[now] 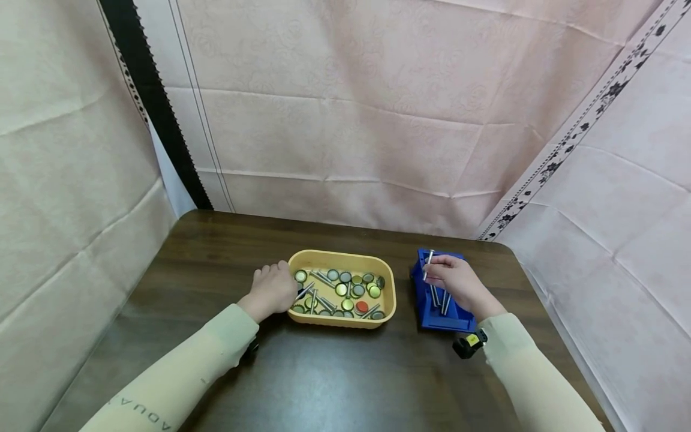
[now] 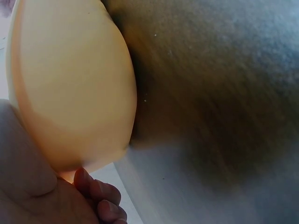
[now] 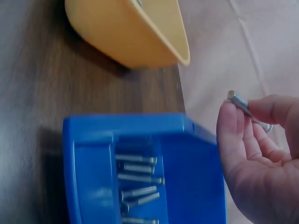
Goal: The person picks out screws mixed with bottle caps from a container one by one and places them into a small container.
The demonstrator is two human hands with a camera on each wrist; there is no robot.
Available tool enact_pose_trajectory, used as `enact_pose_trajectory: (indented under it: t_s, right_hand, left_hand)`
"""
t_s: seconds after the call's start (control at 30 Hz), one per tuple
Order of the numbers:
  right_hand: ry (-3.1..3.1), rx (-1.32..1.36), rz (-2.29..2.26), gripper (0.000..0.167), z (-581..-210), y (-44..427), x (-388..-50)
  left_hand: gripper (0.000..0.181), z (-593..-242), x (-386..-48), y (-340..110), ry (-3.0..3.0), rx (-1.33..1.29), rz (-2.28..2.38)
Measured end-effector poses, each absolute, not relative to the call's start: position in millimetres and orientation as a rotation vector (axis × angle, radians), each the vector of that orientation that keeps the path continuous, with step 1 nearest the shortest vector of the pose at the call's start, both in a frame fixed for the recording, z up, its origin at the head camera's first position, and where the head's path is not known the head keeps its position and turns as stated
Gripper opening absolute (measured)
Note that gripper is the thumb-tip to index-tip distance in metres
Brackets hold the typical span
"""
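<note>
A yellow plastic tray (image 1: 342,322) holds round bottle caps (image 1: 358,291) and loose bolts (image 1: 322,278). My left hand (image 1: 272,289) grips its left end; in the left wrist view the fingers (image 2: 110,193) curl at the edge of the tray's wall (image 2: 77,79). Over the blue bin (image 1: 447,324), my right hand (image 1: 460,283) pinches a silver bolt (image 3: 239,101) between thumb and fingers, its threaded end sticking out. Inside that bin several bolts (image 3: 140,178) lie side by side in one compartment.
Both containers stand on a dark wooden table (image 1: 324,372), the bin to the right of the tray with a gap between them. Pale cloth (image 1: 345,138) hangs behind the table and along both sides. One red cap (image 1: 362,306) lies in the tray.
</note>
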State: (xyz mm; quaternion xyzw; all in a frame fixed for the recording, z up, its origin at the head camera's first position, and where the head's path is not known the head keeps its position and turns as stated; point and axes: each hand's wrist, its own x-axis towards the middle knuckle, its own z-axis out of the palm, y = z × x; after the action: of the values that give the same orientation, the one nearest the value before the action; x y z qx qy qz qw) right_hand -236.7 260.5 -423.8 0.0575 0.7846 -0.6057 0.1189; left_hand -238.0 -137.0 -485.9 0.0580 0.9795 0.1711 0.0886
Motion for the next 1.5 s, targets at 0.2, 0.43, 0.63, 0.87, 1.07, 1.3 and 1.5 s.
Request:
enact_pose_trajectory:
  t_s: [0.2, 0.43, 0.63, 0.87, 1.07, 1.3, 1.5]
  right_hand:
    - [2.357, 0.270, -1.718, 0.043, -432, 273, -235]
    - [2.403, 0.325, -1.695, 0.042, -449, 276, -238]
    - [2.421, 0.330, -1.628, 0.043, -452, 275, -236]
    - [2.411, 0.359, -1.557, 0.043, -454, 276, -235]
    - [2.421, 0.374, -1.510, 0.039, -458, 276, -234]
    - [2.425, 0.375, -1.474, 0.036, -464, 278, -234]
    - [2.450, 0.395, -1.450, 0.033, -468, 280, -235]
  left_hand:
    - [0.027, -486, -238, -138, 2.920, 0.165, 0.502]
    - [0.025, -485, -237, -137, 2.917, 0.180, 0.507]
    - [0.025, -486, -237, -136, 2.917, 0.177, 0.499]
    - [0.023, -487, -237, -136, 2.921, 0.185, 0.506]
    - [0.025, -488, -237, -136, 2.918, 0.183, 0.506]
    - [0.025, -487, -238, -136, 2.922, 0.180, 0.519]
    - [0.027, -487, -238, -136, 2.925, 0.174, 0.509]
